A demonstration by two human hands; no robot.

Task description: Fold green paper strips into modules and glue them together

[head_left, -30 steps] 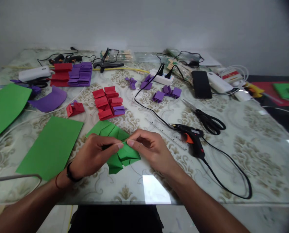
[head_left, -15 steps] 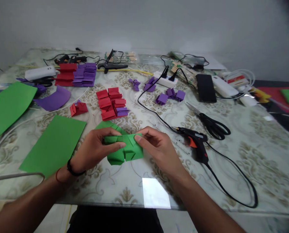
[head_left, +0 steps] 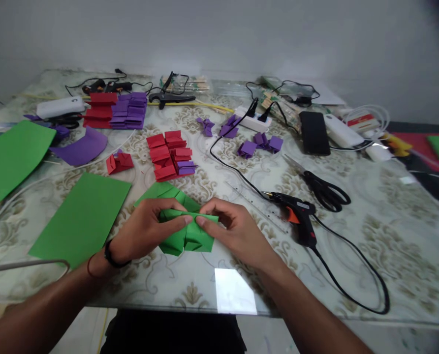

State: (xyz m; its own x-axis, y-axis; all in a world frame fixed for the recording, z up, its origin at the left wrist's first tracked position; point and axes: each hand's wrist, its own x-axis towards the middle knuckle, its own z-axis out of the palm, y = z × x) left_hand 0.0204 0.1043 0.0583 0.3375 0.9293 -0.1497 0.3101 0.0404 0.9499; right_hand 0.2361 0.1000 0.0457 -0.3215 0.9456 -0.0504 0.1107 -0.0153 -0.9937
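Observation:
Both hands pinch a folded green paper piece (head_left: 199, 236) above the front part of the table. My left hand (head_left: 151, 227) grips its left side, thumb lying across the front and fingers behind. On the other side, my right hand (head_left: 229, 228) has its thumb pressed near the piece's upper middle, close to the left thumb. Just behind the hands lies another creased green paper (head_left: 164, 191), partly covered by them. A flat green sheet (head_left: 82, 216) rests left of my left hand. Beyond the hands sit red folded paper pieces (head_left: 164, 155) in a block, one piece purple.
A hot glue gun (head_left: 297, 214) with looping cable and black-handled scissors (head_left: 325, 189) lie to the right. A clear ruler (head_left: 256, 206) lies beside the glue gun. Purple folded pieces (head_left: 247, 148), a power strip (head_left: 252, 119) and a phone (head_left: 314, 132) are farther back.
My right thumb has moved left toward the left thumb. The green piece has tilted, its top edge now folded over and pressed at the middle.

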